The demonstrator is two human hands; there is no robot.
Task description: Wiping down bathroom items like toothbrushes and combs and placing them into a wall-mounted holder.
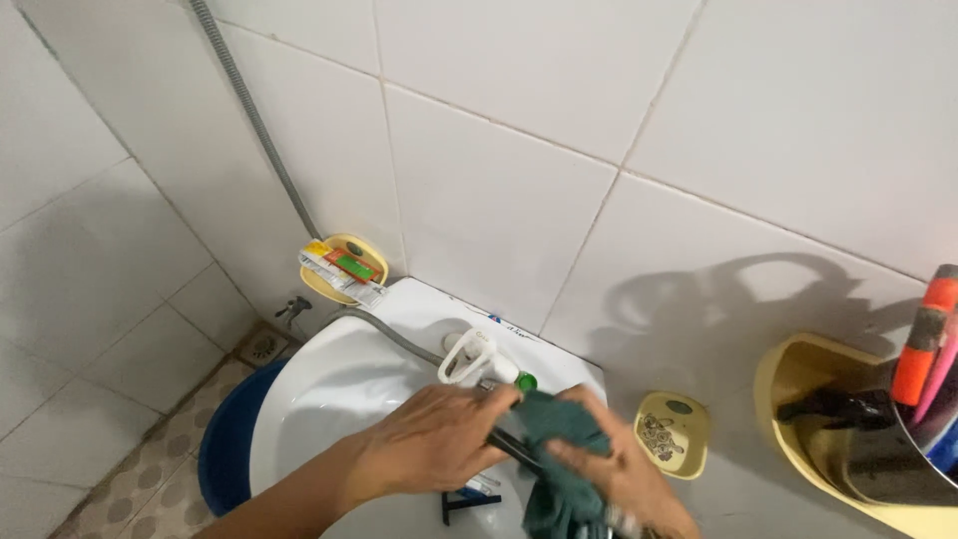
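Over a white washbasin [329, 399], my left hand [429, 439] grips a dark hose or spout near the white tap [471, 357], which has a green tip [526, 381]. Just to the right, my right hand [619, 469] is closed on a dark green cloth [554, 449], pressing it around the same dark hose. The cloth hangs down over the basin's right side. Below my hands, a small black object [464, 504] lies on the basin rim.
A yellow soap dish [344, 265] with a tube sits on the wall at the left, and another yellow dish [674, 431] at the right. A yellow holder [808, 384] with brushes is at far right. A grey hose [254, 120] runs down the tiles. A blue bucket [228, 439] stands below.
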